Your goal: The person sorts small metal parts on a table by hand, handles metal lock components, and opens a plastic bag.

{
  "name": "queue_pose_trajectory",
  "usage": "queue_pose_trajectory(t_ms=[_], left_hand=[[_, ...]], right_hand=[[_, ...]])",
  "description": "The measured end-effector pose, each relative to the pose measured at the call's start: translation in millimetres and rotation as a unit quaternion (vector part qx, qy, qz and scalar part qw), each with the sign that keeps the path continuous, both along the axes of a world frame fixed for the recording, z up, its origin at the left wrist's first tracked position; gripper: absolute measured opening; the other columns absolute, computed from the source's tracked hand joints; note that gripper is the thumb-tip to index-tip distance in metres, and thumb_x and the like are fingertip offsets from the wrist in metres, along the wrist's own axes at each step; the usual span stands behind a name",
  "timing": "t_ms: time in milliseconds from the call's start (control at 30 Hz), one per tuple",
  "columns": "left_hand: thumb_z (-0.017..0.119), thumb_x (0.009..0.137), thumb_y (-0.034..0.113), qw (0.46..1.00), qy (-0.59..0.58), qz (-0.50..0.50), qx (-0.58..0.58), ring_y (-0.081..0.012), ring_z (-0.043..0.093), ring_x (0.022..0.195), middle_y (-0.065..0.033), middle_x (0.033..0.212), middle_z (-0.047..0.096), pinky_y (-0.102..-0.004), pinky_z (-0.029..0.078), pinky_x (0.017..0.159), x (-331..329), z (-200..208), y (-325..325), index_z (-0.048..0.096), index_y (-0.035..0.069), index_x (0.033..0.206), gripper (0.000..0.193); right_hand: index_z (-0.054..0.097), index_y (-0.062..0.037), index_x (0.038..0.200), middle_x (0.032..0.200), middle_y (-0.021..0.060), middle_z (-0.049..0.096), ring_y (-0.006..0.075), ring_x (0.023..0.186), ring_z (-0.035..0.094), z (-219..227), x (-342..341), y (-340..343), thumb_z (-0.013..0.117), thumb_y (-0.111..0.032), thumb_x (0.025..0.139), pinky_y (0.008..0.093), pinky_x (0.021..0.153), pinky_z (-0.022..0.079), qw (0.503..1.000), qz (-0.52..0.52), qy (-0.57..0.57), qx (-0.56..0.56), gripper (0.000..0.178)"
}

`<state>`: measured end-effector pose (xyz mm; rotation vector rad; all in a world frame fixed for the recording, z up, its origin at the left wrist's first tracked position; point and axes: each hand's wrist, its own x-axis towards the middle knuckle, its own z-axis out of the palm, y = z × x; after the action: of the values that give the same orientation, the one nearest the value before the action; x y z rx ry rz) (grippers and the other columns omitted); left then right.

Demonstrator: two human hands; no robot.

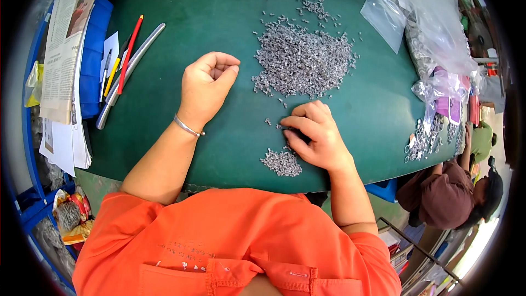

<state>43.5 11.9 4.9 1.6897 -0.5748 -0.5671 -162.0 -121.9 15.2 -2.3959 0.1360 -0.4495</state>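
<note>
On a green tabletop lies a large heap of small grey metal-looking parts (304, 57), with a smaller pile of the same kind of parts (281, 163) nearer to me. My left hand (207, 85) is left of the heap, fingers curled in and thumb pressed against them; what it holds, if anything, is hidden. Between the heap and the small pile is my right hand (318, 134), palm down. Its fingers are bent, with a gap between thumb and forefinger, and the tips are close to a few loose parts (268, 122) on the table.
At the left, a blue bin (96, 57) stands beside newspaper (66, 49), with pens (130, 55) and a long silvery rod (134, 71). Plastic bags (438, 27), a purple basket (449, 107) and metal rings (424, 140) lie on the right. Beyond them sits another person (444, 194).
</note>
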Motion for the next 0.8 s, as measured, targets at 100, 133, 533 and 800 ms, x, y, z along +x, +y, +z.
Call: queue_pose_trajectory(t_ms=[100, 133, 533, 800], left_hand=[[0.067, 0.087, 0.003, 1.0, 0.004, 0.004, -0.009, -0.002, 0.053, 0.063, 0.0018, 0.079, 0.064, -0.0175, 0.042, 0.054, 0.7, -5.5, 1.1, 0.068, 0.0, 0.097, 0.01], [0.068, 0.087, 0.003, 1.0, 0.009, 0.01, -0.019, -0.0022, 0.053, 0.063, 0.0019, 0.081, 0.064, -0.0181, 0.043, 0.055, 1.9, -6.6, 0.9, 0.069, 0.001, 0.096, 0.009], [0.072, 0.077, 0.001, 0.919, -0.296, -0.254, 0.064, -0.0266, 0.061, 0.079, -0.0079, 0.086, 0.059, -0.0356, 0.051, 0.07, -38.5, 12.9, 15.2, 0.068, 0.005, 0.089, 0.013], [0.069, 0.078, -0.003, 0.934, -0.26, -0.245, 0.032, -0.0273, 0.061, 0.081, -0.0091, 0.087, 0.059, -0.0357, 0.05, 0.071, -35.9, 8.1, 16.3, 0.068, 0.004, 0.092, 0.015]], right_hand=[[0.069, -0.0092, 0.089, 0.09, 0.0032, 0.058, 0.0236, 0.083, 0.054, -0.4, 0.5, 0.1, 0.073, -0.004, 0.071, 0.0363, 0.075, 0.041, 1.0, 0.005, -0.004, -0.022, 0.02], [0.069, -0.0092, 0.089, 0.09, 0.0029, 0.058, 0.0234, 0.083, 0.054, 0.2, -0.7, -2.7, 0.074, -0.005, 0.071, 0.0363, 0.075, 0.04, 1.0, 0.012, 0.002, -0.008, 0.02], [0.071, -0.0109, 0.091, 0.087, 0.0014, 0.057, 0.0219, 0.082, 0.054, -4.7, -1.4, 3.5, 0.076, -0.008, 0.074, 0.0349, 0.073, 0.041, 1.0, -0.008, -0.012, -0.021, 0.018], [0.069, -0.009, 0.086, 0.085, 0.0018, 0.058, 0.0218, 0.081, 0.054, -5.0, 5.7, 11.2, 0.076, -0.009, 0.074, 0.0351, 0.071, 0.041, 0.999, -0.025, -0.039, -0.013, 0.014]])
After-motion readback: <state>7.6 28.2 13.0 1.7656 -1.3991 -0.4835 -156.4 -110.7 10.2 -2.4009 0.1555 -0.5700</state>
